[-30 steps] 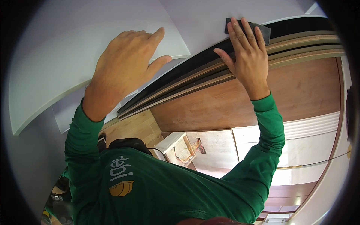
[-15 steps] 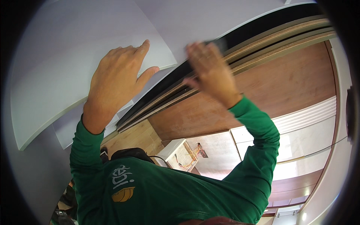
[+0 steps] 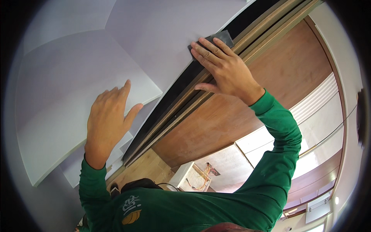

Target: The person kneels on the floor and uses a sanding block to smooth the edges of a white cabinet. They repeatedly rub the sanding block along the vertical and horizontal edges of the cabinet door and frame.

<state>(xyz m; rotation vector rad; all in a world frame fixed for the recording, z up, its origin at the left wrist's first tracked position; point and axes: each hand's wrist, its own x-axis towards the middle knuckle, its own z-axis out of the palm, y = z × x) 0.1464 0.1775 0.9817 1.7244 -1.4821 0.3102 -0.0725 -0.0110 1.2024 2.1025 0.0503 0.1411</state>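
My right hand (image 3: pixel 224 69) is laid over a dark grey rectangular sheet (image 3: pixel 223 38) that looks like sandpaper. Its fingers press the sheet against the pale cabinet wall (image 3: pixel 162 34), by the black front edge strip (image 3: pixel 189 71), with the thumb held apart. My left hand (image 3: pixel 106 118) is open over a pale shelf panel (image 3: pixel 50 116), fingers together and thumb spread, with nothing in it. Whether its palm touches the panel is hidden.
Long layered board edges (image 3: pixel 266 29) run beside the black strip. Below lie a brown wood surface (image 3: pixel 232 104) and a small white box (image 3: pixel 181 174) with loose coloured wires (image 3: pixel 208 169). Wood-look flooring (image 3: pixel 148 166) shows beyond my chest.
The whole view has tilted. My right hand, blurred before, now shows sharply with the dark sheet under its fingers. My left hand appears lower and stays open.
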